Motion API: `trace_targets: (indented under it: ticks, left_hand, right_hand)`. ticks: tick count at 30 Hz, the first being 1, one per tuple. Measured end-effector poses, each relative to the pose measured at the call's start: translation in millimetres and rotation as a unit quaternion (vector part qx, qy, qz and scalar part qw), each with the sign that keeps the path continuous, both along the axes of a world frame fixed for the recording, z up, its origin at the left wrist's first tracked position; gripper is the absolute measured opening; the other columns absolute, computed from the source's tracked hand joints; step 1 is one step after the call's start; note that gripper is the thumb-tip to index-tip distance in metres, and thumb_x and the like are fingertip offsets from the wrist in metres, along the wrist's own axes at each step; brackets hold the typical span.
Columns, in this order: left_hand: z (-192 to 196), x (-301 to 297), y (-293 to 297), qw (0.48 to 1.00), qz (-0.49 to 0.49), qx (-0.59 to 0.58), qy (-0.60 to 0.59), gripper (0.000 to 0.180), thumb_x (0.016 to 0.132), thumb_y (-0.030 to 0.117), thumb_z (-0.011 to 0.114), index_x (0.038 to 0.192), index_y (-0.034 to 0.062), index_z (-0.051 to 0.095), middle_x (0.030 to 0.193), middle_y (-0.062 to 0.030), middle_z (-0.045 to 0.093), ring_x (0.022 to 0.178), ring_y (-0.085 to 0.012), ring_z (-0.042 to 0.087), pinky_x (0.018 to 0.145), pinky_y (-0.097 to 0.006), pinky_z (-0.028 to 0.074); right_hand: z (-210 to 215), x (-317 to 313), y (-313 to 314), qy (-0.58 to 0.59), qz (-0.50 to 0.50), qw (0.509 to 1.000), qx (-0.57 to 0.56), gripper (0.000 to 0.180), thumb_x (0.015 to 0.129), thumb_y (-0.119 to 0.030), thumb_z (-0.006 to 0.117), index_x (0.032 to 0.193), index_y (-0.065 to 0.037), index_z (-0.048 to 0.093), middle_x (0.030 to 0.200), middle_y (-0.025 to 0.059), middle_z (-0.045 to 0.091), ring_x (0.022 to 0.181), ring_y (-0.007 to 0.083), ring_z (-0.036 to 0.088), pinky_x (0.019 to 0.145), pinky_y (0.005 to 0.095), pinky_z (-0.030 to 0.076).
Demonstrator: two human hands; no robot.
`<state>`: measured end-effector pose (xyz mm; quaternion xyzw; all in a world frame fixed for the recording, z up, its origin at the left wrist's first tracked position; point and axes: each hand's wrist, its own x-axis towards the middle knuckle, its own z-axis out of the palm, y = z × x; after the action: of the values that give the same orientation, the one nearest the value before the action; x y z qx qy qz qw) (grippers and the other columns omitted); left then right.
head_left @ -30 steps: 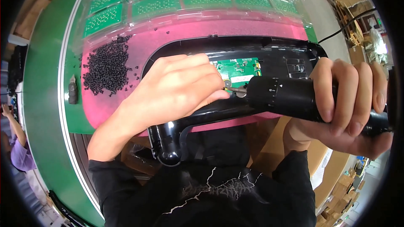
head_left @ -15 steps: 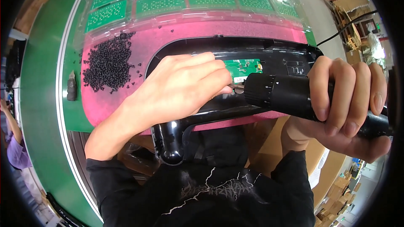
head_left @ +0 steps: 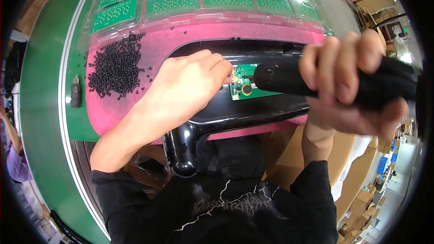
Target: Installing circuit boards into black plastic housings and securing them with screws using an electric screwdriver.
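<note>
Just shifted up and left, the screwdriver (head_left: 281, 77) clamped in the right hand (head_left: 334, 70)'s grip could, if tilted, skid across the circuit board (head_left: 260, 92) inside the black shell (head_left: 217, 107), though whether the left hand (head_left: 187, 79)'s grip pinches anything I can't tell.

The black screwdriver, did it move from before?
Yes. The black screwdriver has moved up the picture and slightly left, judged against the green circuit board.
</note>
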<state>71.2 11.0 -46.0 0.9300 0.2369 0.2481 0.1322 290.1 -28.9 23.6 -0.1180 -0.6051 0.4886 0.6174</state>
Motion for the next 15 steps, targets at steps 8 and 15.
trace_targets:
  ticks: [8,15]
  left_hand:
    - [2.7,0.9,-5.1,0.997,0.072,-0.022,0.005,0.012,0.089,0.011,0.067,0.086,0.0013,0.06,0.081,-0.0108,0.062,0.08,-0.031,0.064,0.065,-0.042,0.052]
    - [-2.0,0.7,-0.9,0.997,0.059,-0.032,-0.021,0.011,0.087,0.009,0.067,0.09,0.0007,0.06,0.083,-0.0117,0.062,0.081,-0.0318,0.063,0.067,-0.042,0.051]
  right_hand:
    - [-18.9,-9.3,8.4,-0.088,-0.118,0.984,-0.103,0.059,0.084,-0.061,0.061,0.099,-0.005,0.052,0.066,-0.0021,0.05,0.054,0.0102,0.044,0.054,0.0282,0.037]
    - [-16.1,-16.5,18.1,-0.136,-0.102,0.983,-0.075,0.054,0.087,-0.057,0.057,0.098,-0.005,0.051,0.064,-0.0007,0.048,0.053,0.0102,0.044,0.054,0.0282,0.037]
